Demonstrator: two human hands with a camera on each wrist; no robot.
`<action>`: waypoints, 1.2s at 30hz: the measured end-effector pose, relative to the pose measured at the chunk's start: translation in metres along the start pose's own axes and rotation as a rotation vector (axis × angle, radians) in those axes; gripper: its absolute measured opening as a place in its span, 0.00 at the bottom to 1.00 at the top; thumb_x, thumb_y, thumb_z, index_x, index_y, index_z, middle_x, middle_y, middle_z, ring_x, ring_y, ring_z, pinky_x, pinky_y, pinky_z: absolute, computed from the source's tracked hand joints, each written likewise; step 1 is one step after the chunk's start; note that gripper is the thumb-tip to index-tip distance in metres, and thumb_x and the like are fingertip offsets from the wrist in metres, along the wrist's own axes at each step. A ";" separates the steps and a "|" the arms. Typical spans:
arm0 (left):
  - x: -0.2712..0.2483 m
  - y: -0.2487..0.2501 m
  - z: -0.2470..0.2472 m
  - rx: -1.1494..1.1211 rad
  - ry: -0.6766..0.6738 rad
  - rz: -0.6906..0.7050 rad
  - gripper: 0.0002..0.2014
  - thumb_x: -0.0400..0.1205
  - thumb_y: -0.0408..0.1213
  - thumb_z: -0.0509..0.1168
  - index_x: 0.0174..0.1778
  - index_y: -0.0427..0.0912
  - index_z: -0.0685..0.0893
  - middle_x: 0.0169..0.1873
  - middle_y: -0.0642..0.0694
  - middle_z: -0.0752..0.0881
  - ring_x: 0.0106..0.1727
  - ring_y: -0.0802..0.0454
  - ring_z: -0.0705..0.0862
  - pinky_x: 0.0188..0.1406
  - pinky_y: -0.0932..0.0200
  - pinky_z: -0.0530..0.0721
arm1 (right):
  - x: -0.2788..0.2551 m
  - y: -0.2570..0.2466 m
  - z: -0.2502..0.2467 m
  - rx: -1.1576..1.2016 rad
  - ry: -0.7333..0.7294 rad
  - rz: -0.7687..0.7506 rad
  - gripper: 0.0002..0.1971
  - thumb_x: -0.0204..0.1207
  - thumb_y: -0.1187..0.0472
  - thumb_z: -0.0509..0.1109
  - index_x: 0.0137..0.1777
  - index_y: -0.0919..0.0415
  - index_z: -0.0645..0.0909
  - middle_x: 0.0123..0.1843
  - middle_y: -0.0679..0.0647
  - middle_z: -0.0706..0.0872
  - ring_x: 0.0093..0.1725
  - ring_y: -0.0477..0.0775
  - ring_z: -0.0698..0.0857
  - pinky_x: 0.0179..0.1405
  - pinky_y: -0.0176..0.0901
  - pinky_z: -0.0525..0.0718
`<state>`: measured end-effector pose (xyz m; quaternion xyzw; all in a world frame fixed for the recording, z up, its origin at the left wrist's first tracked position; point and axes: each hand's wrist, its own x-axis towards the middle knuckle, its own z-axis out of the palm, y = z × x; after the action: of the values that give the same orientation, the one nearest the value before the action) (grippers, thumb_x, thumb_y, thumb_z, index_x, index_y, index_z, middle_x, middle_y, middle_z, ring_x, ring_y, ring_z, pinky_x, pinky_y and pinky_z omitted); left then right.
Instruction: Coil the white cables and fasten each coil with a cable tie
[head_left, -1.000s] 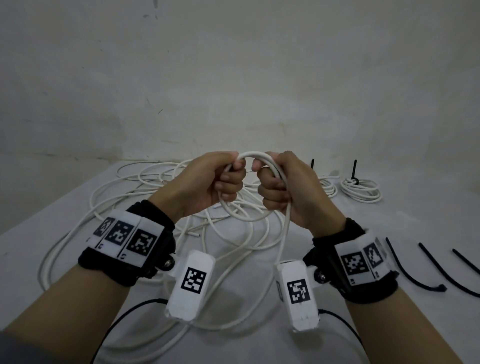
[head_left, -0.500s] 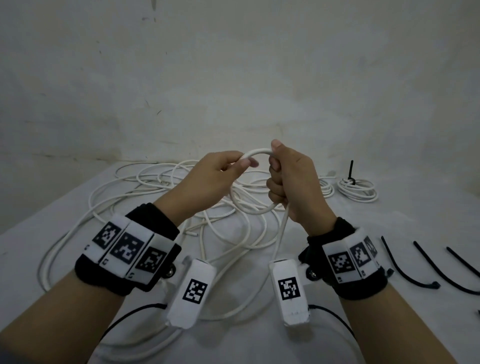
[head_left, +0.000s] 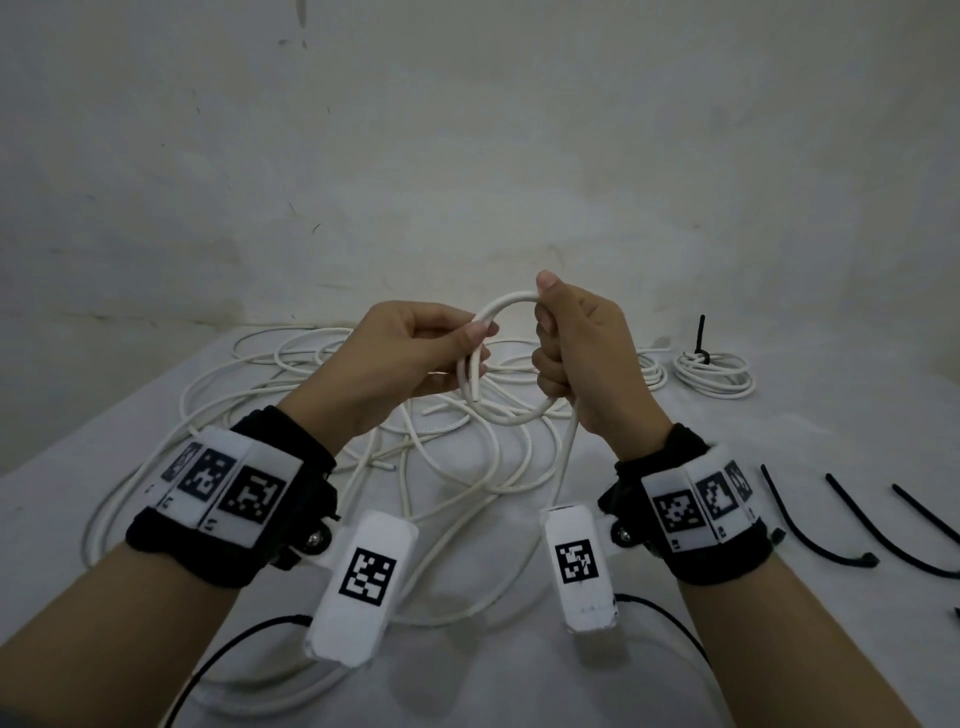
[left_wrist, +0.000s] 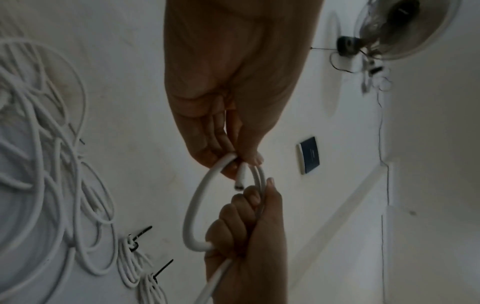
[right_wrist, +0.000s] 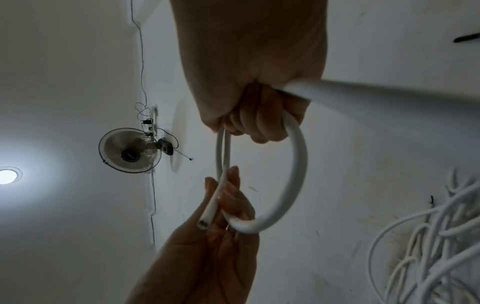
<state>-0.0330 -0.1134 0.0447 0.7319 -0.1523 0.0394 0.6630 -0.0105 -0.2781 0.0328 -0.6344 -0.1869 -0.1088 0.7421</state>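
Note:
A small loop of white cable is held above the table between both hands. My left hand pinches the cable just above its cut end, which points down. My right hand grips the loop's right side in a fist with the thumb up, and the rest of the cable trails down from it to the table. In the left wrist view the left hand's fingertips pinch the loop. The right wrist view shows the right fist round the loop.
A loose tangle of white cables covers the grey table behind and under my hands. Two tied coils lie at the back right. Several black cable ties lie on the right. A wall fan hangs high up.
My left hand has gone from a full fist on the loop to a pinch near the cable's end. The end now hangs free below the fingers, and the loop is wider.

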 end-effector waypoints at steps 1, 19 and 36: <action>0.001 -0.001 -0.001 0.003 -0.023 -0.013 0.07 0.79 0.36 0.66 0.48 0.39 0.88 0.32 0.47 0.89 0.35 0.58 0.88 0.39 0.66 0.87 | 0.000 0.000 0.000 0.005 0.008 -0.011 0.21 0.86 0.54 0.60 0.30 0.58 0.63 0.20 0.48 0.57 0.16 0.45 0.55 0.18 0.31 0.55; -0.039 -0.035 -0.001 0.366 -0.832 -0.293 0.10 0.79 0.26 0.67 0.51 0.45 0.81 0.37 0.48 0.85 0.36 0.55 0.86 0.41 0.62 0.83 | 0.006 -0.008 -0.013 0.228 0.311 -0.079 0.22 0.86 0.53 0.58 0.29 0.56 0.62 0.20 0.47 0.57 0.16 0.45 0.54 0.19 0.32 0.55; -0.024 0.030 -0.031 0.988 0.322 0.429 0.05 0.71 0.41 0.71 0.40 0.50 0.90 0.20 0.57 0.79 0.25 0.64 0.77 0.30 0.65 0.71 | 0.000 -0.016 -0.003 0.377 0.307 0.163 0.21 0.86 0.51 0.57 0.30 0.54 0.62 0.19 0.46 0.56 0.17 0.45 0.53 0.15 0.33 0.53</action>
<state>-0.0594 -0.0807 0.0709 0.8928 -0.1581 0.3514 0.2335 -0.0167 -0.2837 0.0468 -0.4737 -0.0371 -0.1068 0.8734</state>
